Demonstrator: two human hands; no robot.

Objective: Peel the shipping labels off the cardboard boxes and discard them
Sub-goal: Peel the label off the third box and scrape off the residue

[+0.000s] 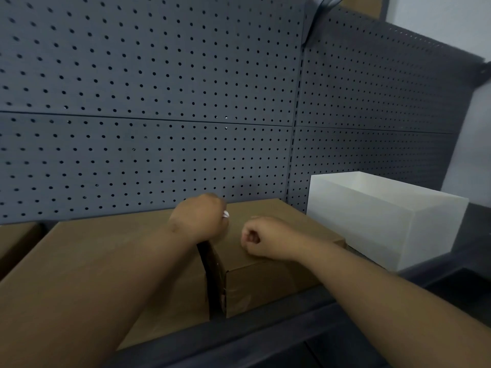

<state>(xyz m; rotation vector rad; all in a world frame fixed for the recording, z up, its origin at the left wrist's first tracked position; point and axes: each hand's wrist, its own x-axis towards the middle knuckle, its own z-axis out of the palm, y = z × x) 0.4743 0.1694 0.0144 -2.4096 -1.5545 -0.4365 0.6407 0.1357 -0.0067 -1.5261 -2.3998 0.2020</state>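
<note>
Two brown cardboard boxes stand side by side on a dark shelf: a large one (101,251) on the left and a smaller one (268,211) on the right. My left hand (198,217) hovers over the gap between them, fingers curled around a small white crumpled scrap (225,214), which looks like a piece of shipping label. My right hand (261,240) rests as a closed fist on top of the smaller box; nothing shows inside it. No label is visible on the box faces in view.
A white open-top bin (382,221) stands right of the smaller box. A grey pegboard wall (159,102) rises behind everything. Part of a third cardboard box (16,240) shows at the far left. The dark shelf edge (239,338) runs along the front.
</note>
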